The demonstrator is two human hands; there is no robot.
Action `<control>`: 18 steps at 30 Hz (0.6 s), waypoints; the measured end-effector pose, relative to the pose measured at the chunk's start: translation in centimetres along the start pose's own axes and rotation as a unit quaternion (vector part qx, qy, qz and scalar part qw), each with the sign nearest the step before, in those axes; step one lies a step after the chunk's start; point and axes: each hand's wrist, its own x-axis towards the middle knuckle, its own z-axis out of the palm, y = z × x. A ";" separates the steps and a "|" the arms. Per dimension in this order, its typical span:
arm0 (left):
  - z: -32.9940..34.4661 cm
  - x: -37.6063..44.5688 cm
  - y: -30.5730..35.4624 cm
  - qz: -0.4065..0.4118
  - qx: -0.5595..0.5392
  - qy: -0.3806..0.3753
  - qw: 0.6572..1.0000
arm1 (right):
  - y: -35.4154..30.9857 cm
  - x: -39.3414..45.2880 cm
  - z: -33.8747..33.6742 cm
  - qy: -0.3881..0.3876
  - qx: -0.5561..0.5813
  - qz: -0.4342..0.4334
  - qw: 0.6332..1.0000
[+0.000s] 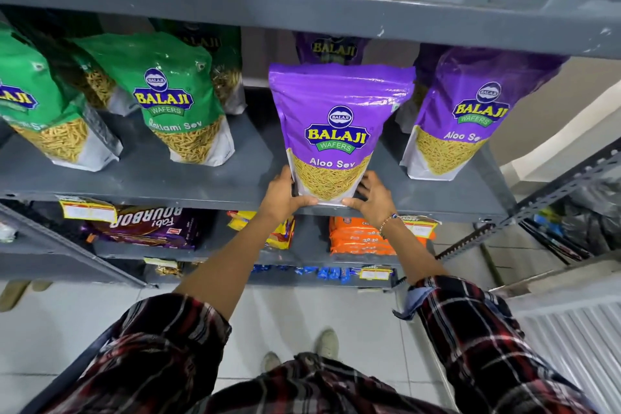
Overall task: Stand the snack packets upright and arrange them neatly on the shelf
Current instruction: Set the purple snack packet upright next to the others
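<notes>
Head view: glossy purple plastic Aloo Sev pouch (339, 131) standing upright at the front edge of the grey metal shelf (141, 178), between a green Ratlami Sev pouch (178, 101) and a second purple pouch (470, 114). Left hand (285, 193) and right hand (373, 193) clasped around its two bottom corners, thumbs across the front, fingers behind. Gripped low, probably to square the base and keep it from tipping. Another purple pouch (332, 47) tucked behind. Likely mid-adjustment, not yet released.
</notes>
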 end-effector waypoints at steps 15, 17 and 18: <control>0.0 -1.8 0.1 0.006 -0.010 -0.010 1.000 | 1.0 -0.5 -0.2 -0.047 -0.008 -0.011 0.999; -0.1 -2.9 0.0 0.014 -0.049 0.012 0.999 | 1.3 -0.6 -0.9 -0.066 0.018 -0.008 0.998; 0.0 -3.9 0.2 0.014 -0.069 0.054 0.996 | 1.6 -0.6 -1.5 -0.051 0.031 -0.005 0.998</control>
